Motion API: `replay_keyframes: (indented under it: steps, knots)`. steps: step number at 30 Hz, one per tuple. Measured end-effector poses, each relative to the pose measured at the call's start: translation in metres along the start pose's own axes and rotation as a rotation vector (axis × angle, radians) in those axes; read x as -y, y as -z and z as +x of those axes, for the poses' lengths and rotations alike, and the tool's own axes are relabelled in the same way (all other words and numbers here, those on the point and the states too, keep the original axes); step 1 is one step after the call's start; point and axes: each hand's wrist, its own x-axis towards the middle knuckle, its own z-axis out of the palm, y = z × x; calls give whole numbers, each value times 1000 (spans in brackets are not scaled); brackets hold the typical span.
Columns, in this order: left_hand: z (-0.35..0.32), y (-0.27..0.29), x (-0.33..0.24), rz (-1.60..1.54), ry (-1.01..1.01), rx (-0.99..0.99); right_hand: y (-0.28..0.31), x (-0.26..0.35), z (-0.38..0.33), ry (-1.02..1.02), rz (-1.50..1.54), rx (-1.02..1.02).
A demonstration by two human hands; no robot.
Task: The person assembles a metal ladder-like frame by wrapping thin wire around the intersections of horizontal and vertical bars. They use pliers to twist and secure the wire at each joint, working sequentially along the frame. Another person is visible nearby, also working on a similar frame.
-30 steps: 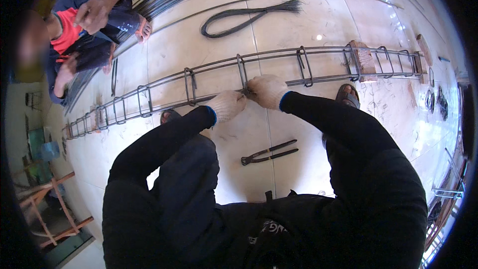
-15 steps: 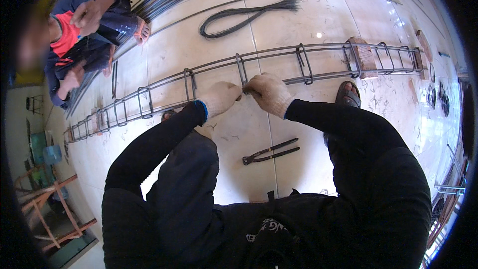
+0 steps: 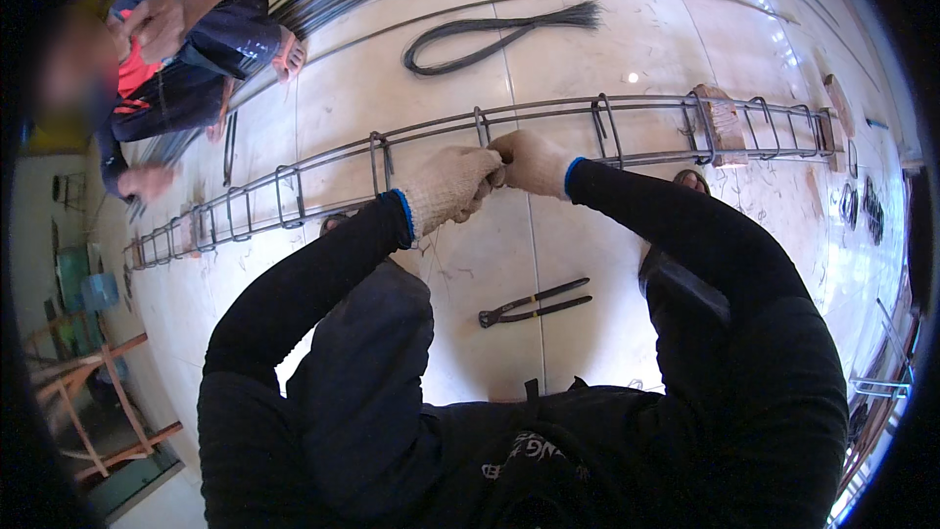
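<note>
— Where is the long grey steel rebar cage?
— It lies on the pale tiled floor, running left and right past both hands. The left hand, in a white knitted glove with a blue cuff, and the right hand, gloved the same, meet at its near bar, fingertips touching.

— How are the hands set?
— Both forearms in black sleeves reach forward and bend inward. Each hand is curled, fingers pressed together around the bar; what they pinch is too small to tell.

— And around them?
— Dark metal pincers lie on the floor, nearer the person than the hands. Beyond the hands a looped bundle of dark tie wire rests. Far to the left, another person's bare hand is raised.
</note>
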Motion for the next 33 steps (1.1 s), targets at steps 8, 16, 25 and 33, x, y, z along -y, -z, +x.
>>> replay_keyframes:
  steps: [8,16,25,33]
  knots:
    - [4,-9,24,591,-237,-149,3,-10,12,95,202,227]
    - [8,-2,49,-108,116,-5,18,-4,10,503,-600,362]
    - [51,-15,92,-875,95,89,3,-18,26,578,-1101,159]
    - [65,-14,106,-990,155,34,8,-4,11,494,-902,46]
